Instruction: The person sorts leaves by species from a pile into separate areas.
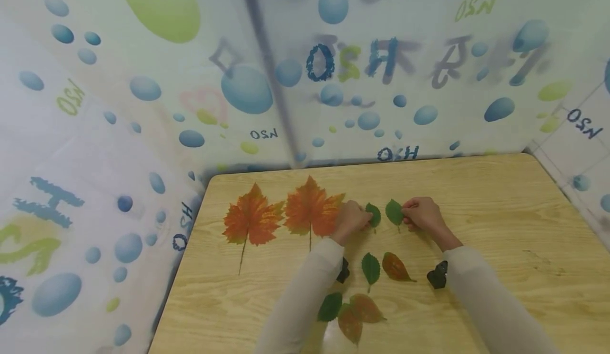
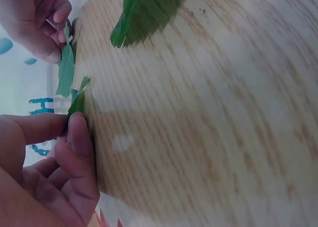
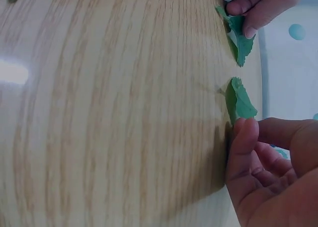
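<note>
My left hand (image 1: 351, 219) pinches the edge of a small green leaf (image 1: 374, 215) between thumb and finger. A second green leaf (image 1: 394, 212) is pinched by my right hand (image 1: 423, 214), a short gap to the right of the first. Both leaves have toothed edges and stand close to the tabletop. In the left wrist view the thumb and forefinger (image 2: 52, 132) cover part of the left leaf. The right wrist view has the right leaf (image 3: 241, 99) rising from the right fingertips. Left of my left hand lies an orange maple leaf (image 1: 310, 205), its right edge touching or behind the hand.
Another orange maple leaf (image 1: 250, 216) lies further left on the wooden table (image 1: 514, 211). Nearer me are a green leaf (image 1: 370, 268), a red-green leaf (image 1: 396, 267) and a cluster of leaves (image 1: 350, 319). A patterned curtain (image 1: 419, 94) hangs behind the table.
</note>
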{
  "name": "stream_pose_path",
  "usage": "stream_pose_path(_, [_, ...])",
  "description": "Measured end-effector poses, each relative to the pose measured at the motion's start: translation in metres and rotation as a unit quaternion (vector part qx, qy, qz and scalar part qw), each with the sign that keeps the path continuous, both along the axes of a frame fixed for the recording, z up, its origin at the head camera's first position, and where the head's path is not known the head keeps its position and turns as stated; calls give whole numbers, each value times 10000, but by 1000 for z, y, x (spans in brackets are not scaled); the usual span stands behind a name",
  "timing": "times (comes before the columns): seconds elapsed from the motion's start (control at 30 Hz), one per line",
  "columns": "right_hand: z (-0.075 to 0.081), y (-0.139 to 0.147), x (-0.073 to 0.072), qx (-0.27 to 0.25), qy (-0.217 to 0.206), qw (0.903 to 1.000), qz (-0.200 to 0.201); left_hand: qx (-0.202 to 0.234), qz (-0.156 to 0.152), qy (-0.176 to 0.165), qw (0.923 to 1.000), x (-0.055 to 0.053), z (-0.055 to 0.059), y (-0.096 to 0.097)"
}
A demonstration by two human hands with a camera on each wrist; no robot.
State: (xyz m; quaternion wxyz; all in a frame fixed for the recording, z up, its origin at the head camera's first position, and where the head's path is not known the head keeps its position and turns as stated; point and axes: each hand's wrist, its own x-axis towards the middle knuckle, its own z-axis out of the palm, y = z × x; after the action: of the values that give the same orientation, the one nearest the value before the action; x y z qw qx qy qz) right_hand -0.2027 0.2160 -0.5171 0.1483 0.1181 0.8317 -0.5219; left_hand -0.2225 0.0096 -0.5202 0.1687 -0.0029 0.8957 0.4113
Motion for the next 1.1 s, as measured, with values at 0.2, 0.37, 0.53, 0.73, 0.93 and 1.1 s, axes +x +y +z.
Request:
stream_pose_path(0.2, [1,-1,0,21,-2,10000,38,56,-8,-12,10000,1,1,0])
stream_pose_path(0.37, [5,-1,0,165,127,9998,50,-25,-31,-53,10000,1,2,1])
stream_pose_path(0.53, [11,2,0,936,533,9942,-25,-121,-52,-58,9999,0,3,1])
stream_pose_path(0.73, [18,3,3,2310,1167,9659,16,-76,-51,-31,10000,1,4,2])
stream_pose_path(0.93, [18,-8,6,2758,1705,9452,375,-46,-43,-24,10000,1,4,1])
stream_pose_path(1.1, [14,-20,6,3133,2171,9236,408,-163,-79,-55,9998,0,3,1])
